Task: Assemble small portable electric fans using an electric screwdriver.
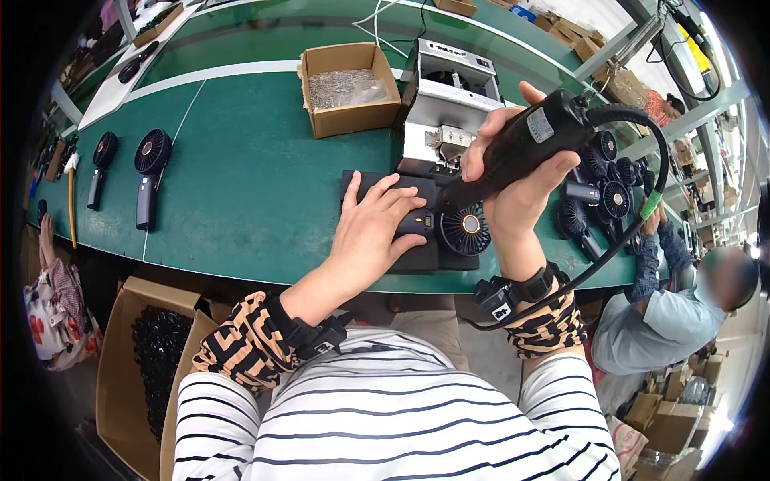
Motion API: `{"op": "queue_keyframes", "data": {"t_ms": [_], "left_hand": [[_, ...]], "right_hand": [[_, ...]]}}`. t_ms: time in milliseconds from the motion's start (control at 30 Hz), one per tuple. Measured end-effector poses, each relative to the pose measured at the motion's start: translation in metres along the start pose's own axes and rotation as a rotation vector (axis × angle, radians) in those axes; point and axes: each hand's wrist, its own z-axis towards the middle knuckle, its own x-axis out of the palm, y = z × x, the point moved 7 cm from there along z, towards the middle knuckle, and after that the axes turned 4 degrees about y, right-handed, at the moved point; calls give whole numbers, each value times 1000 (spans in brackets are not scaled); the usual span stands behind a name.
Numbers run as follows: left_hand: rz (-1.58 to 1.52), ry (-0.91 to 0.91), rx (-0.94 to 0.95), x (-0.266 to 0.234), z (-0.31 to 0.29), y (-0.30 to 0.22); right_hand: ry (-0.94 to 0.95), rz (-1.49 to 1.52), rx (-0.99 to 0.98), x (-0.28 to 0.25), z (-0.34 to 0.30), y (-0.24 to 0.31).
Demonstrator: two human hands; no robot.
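A dark handheld fan [465,231] lies on a black pad [415,260] at the table's front edge. My left hand [369,228] is over its handle, thumb on the near side and fingers across the far side, holding it down. In my right hand [520,200] is a black electric screwdriver [517,148], gripped round its body and slanting down to the left. Its lower end is over the fan, where the handle meets the round head; I cannot see whether the tip touches. A black cord [664,160] loops from its top end.
Behind the pad stands a metal machine [449,80], beside a cardboard box [353,120] of small metal parts. Two fans [147,180] lie at left, several more [613,200] at right. A carton of black parts [120,377] stands lower left. A co-worker [666,321] sits at right.
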Motion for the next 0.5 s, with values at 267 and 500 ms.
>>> {"op": "queue_keyframes", "data": {"t_ms": [267,500], "left_hand": [[-26,20,-8,0,3,0],[-18,-2,-16,-1,0,0]], "right_hand": [[105,95,30,4,-14,-9],[190,121,-109,10,-28,-1]]}}
